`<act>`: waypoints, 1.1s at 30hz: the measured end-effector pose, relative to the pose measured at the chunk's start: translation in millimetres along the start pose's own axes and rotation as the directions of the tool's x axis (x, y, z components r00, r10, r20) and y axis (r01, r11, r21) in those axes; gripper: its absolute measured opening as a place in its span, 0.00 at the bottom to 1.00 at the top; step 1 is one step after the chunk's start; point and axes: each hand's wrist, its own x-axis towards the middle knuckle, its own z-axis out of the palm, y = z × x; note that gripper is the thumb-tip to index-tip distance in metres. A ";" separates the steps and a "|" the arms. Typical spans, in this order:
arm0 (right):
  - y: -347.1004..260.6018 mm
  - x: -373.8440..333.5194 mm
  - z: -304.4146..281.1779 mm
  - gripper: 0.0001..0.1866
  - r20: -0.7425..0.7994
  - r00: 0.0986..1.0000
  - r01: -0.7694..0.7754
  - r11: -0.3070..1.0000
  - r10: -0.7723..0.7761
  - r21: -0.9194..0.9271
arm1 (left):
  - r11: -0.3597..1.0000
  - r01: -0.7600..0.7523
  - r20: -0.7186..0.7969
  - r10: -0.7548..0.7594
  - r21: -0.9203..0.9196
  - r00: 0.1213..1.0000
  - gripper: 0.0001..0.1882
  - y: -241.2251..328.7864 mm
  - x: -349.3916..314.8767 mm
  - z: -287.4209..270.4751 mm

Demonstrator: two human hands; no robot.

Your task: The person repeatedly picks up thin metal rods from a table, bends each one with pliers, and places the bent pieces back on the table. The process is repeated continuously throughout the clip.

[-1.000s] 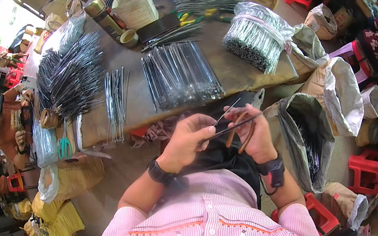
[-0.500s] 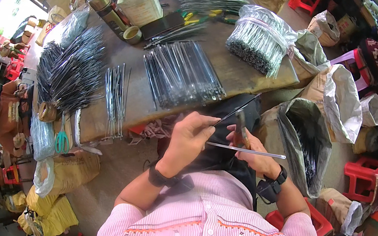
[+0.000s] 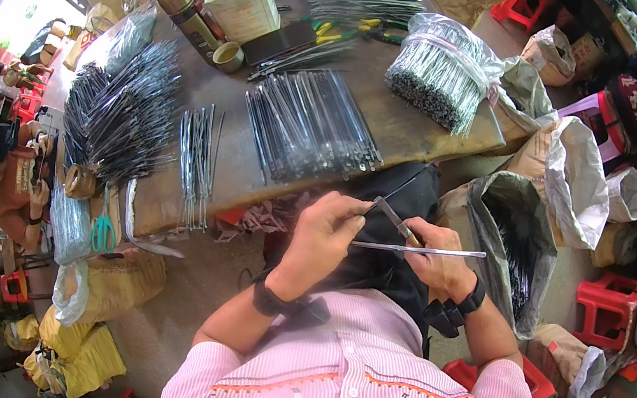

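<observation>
In front of my lap, my left hand (image 3: 323,233) pinches a thin dark metal strip (image 3: 411,184) between thumb and fingers; its free end slants up to the right. My right hand (image 3: 441,258) grips a small flat-bladed tool (image 3: 392,215), perhaps a knife or file, with a brownish handle. The blade's tip lies against or very near the strip, just beside my left fingertips. A slim silvery rod (image 3: 455,254) runs level from under my left fingers across my right hand; which hand bears it I cannot tell.
On the wooden table (image 3: 231,93) lie a row of metal strips (image 3: 309,127), a smaller bunch (image 3: 196,163) and a dark heap (image 3: 121,105). A plastic-wrapped bundle (image 3: 442,73) stands near its right end. Scissors (image 3: 104,232) hang at left. An open sack (image 3: 508,237) stands at my right.
The tool in my right hand has swung from nearly upright to slanting left, its tip now by my left fingertips. My right hand has shifted slightly right. The left hand keeps its pinch.
</observation>
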 end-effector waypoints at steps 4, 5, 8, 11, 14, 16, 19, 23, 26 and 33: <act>-2.3 2.2 1.9 0.11 0.011 1.000 -0.002 0.999 0.003 -0.052 | 0.958 -0.090 0.031 0.085 0.272 0.996 0.15 10.5 -1.0 -9.8; -3.6 3.3 3.9 0.11 0.014 0.999 -0.037 0.999 0.037 -0.025 | 0.938 -0.101 0.011 0.103 0.333 0.995 0.17 13.5 -3.9 -12.5; -6.9 12.8 8.9 0.11 0.066 0.995 -0.073 0.995 0.078 -0.072 | 0.855 -0.108 -0.060 0.160 0.507 0.985 0.22 19.4 -16.5 -19.3; -14.4 25.3 17.6 0.12 0.097 0.992 -0.079 0.995 0.085 -0.065 | 0.798 -0.034 -0.164 0.165 0.602 0.973 0.20 17.8 -24.4 -26.3; -26.3 36.3 28.2 0.11 0.101 0.992 -0.078 0.996 0.081 -0.035 | 0.738 -0.081 -0.228 0.309 0.670 0.923 0.16 12.6 -27.3 -37.6; -31.3 43.4 32.2 0.15 0.156 0.985 -0.074 0.997 0.074 -0.005 | 0.765 -0.043 -0.301 0.303 0.642 0.904 0.13 7.2 -28.9 -48.1; -32.9 48.0 36.3 0.21 0.196 0.979 -0.074 0.995 0.060 0.066 | 0.752 0.010 -0.388 0.329 0.659 0.861 0.12 -8.3 -29.2 -75.4; -24.4 48.2 34.1 0.25 0.246 0.956 -0.245 0.897 0.160 0.368 | 0.699 0.246 -0.592 0.307 0.672 0.745 0.10 -44.7 -24.3 -138.9; -18.1 43.7 25.0 0.24 0.258 0.939 -0.339 0.748 0.229 0.570 | 0.606 0.406 -0.666 0.293 0.684 0.686 0.11 -71.5 -21.1 -179.0; -14.2 35.4 5.9 0.17 0.188 0.943 -0.318 0.584 0.273 0.747 | 0.503 0.474 -0.657 0.287 0.723 0.698 0.17 -84.6 -8.8 -173.5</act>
